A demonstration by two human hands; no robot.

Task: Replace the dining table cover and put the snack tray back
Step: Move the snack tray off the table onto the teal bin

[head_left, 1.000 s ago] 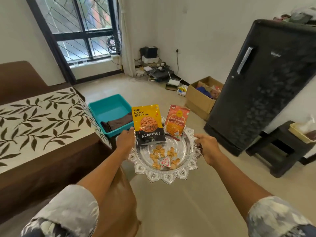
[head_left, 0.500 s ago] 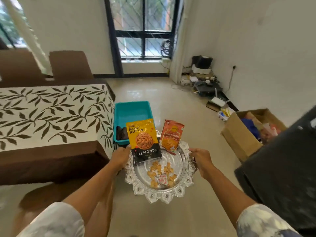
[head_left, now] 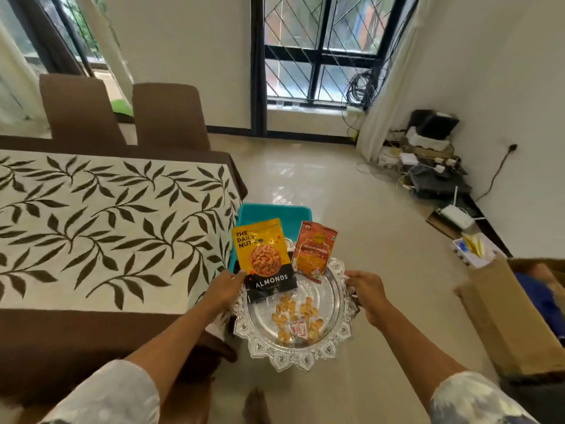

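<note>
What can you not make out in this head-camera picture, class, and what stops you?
Head view: contents of the teal bin, hidden behind the almonds pouch and silver tray.
Head view: fingers of the left hand and right hand below the tray rim, hidden by the tray.
Head view: the cardboard box, cut off by the right edge.
Head view: print on the orange packet, too blurred to read.
</note>
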